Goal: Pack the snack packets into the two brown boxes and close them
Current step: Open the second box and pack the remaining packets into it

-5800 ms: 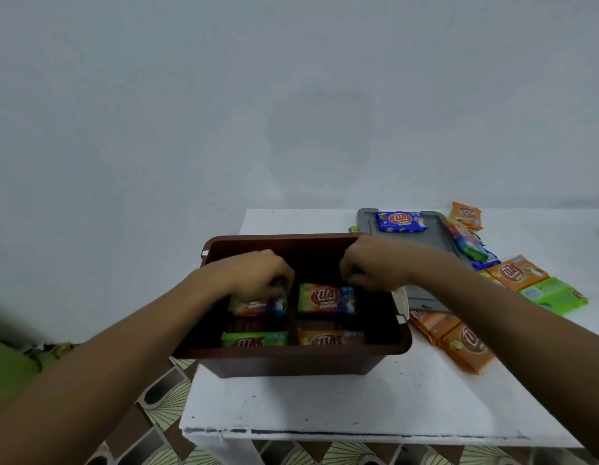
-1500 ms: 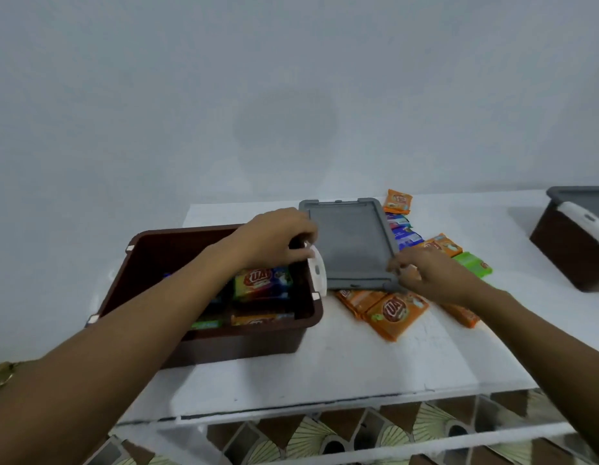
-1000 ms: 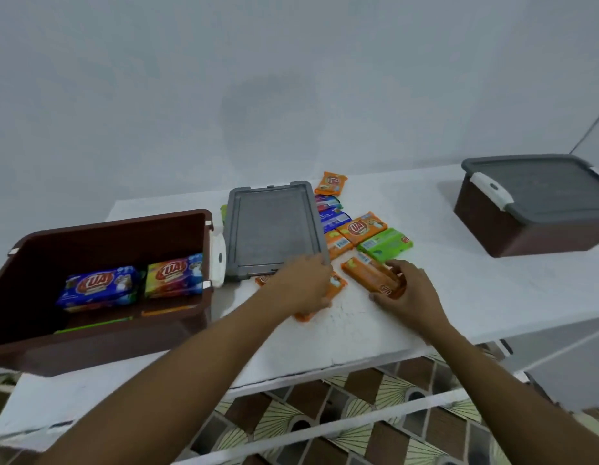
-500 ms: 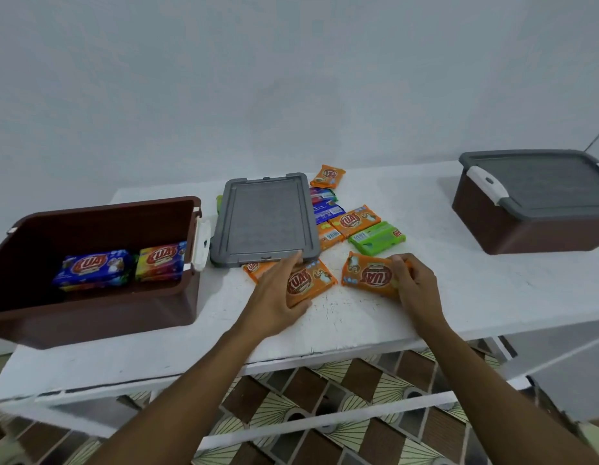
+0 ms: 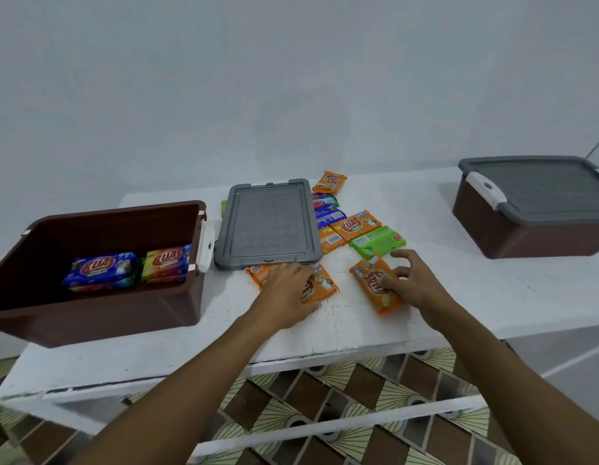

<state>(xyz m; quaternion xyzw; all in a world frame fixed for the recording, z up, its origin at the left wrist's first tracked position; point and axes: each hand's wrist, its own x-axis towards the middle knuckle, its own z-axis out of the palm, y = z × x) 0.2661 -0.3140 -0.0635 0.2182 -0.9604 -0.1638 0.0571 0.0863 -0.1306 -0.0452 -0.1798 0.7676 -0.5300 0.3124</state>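
An open brown box (image 5: 100,317) stands at the table's left with a blue snack packet (image 5: 100,268) and a yellow-red packet (image 5: 167,261) inside. Its grey lid (image 5: 267,224) lies flat beside it. At the far right sits a second brown box (image 5: 533,234), closed with a grey lid. Loose packets lie right of the flat lid: orange (image 5: 356,224), green (image 5: 378,241), blue (image 5: 328,213). My left hand (image 5: 284,290) rests flat on an orange packet (image 5: 321,285) at the lid's front edge. My right hand (image 5: 408,280) pinches another orange packet (image 5: 371,286), which is turned diagonally.
One more orange packet (image 5: 330,182) lies near the wall behind the lid. The white table (image 5: 325,333) ends just in front of my hands, with patterned floor tiles below. A pale wall runs behind the table.
My right hand has turned its orange packet from level to diagonal. My left hand has slid slightly further onto its packet. Earlier, both hands left the open box and came to the loose packets.
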